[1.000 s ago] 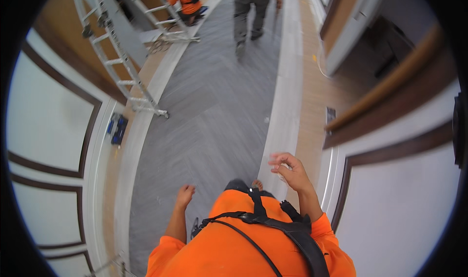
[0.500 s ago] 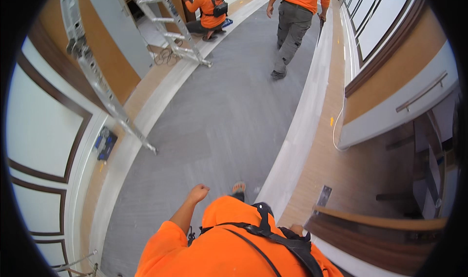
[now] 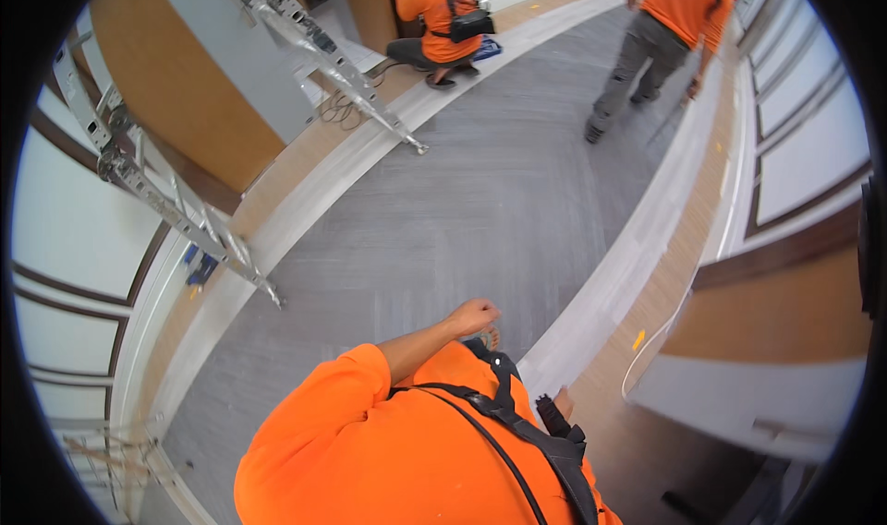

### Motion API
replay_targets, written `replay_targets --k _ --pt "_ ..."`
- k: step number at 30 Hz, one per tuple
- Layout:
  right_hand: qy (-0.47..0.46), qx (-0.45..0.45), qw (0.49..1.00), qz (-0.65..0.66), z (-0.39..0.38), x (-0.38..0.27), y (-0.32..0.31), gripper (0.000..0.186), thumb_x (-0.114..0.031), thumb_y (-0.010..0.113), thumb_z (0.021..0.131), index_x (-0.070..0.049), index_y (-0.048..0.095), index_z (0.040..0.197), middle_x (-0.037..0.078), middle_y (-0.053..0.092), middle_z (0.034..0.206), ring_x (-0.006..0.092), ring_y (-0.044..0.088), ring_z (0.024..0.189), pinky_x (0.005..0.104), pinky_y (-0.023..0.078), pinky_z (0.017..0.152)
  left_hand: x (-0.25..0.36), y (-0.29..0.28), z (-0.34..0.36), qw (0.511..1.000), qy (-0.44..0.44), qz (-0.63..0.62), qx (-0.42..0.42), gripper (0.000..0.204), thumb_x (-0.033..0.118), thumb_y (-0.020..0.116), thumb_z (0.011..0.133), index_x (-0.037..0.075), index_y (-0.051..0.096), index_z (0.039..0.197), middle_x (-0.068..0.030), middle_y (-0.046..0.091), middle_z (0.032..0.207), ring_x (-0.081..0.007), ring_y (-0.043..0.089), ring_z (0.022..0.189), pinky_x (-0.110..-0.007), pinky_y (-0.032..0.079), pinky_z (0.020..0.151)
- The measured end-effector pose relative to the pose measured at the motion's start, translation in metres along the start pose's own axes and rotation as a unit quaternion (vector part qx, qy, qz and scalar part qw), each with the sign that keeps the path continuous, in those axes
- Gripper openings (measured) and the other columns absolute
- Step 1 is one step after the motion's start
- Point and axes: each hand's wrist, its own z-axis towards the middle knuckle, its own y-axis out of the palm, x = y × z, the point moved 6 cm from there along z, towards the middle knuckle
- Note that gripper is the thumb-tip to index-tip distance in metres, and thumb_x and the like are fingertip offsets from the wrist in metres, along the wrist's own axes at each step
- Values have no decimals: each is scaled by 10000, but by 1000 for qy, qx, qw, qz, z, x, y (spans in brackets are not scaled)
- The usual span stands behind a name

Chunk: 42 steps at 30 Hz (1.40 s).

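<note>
My left hand [image 3: 474, 316] is held out in front of my orange top [image 3: 370, 442], over the grey floor [image 3: 443, 229]. Its fingers are curled, and nothing shows in them. Only a small part of my right hand [image 3: 563, 401] shows beside the black harness strap [image 3: 554, 419]; its fingers are hidden. Just beyond my left hand, one of my feet [image 3: 491, 338] is partly visible on the floor. Neither hand touches any object that I can see.
A metal ladder [image 3: 199, 225] stands at the left, its legs on the floor. One person [image 3: 448, 22] squats by a doorway; another [image 3: 661, 40] walks ahead at the right. A blue object [image 3: 199, 265] lies by the left wall. A grey and tan door [image 3: 767, 368] and white cable [image 3: 651, 340] are at the right.
My left hand has swung inward across my front. The view has turned right, and the ladder is closer. The person ahead has stepped farther on; the other still squats.
</note>
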Motion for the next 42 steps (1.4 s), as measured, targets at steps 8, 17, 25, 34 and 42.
replay_targets --k 8,17,25,34,42 --pt "-254 -149 921 256 275 -435 -24 337 -419 450 907 -88 512 931 23 481 646 120 468 526 280 393 449 182 -45 170 955 -89 -283 12 474 471 524 854 69 497 1104 -64 545 1069 -195 529 990 -390 475 760" --pt "-406 -215 888 35 336 -622 -63 729 -580 401 870 -84 256 1384 159 418 1290 334 356 1220 538 282 977 429 20 442 809 -176 -525 -196 836 661 452 806 34 304 1339 -177 397 1330 -335 433 1199 -482 430 933" --pt "-370 -100 921 -67 548 -779 -113 853 -655 279 866 -43 118 1439 216 116 1484 436 50 1363 678 18 1012 575 18 667 880 -82 -380 -271 672 584 425 872 2 458 1205 -147 554 1149 -275 533 1096 -432 455 918" --pt "-490 -287 804 -176 694 -1034 -104 778 -578 332 894 -20 190 1417 233 171 1464 417 229 1327 655 155 1004 687 -111 864 844 -117 -510 -118 297 256 509 875 39 516 1077 -99 622 946 -219 637 836 -323 555 690" --pt "-390 -321 863 -28 973 -1186 -45 587 -471 460 876 -17 497 1246 174 611 1100 262 621 951 362 446 872 770 -207 1081 870 -27 -486 83 187 231 586 843 98 515 954 -59 596 792 -208 622 694 -315 509 501"
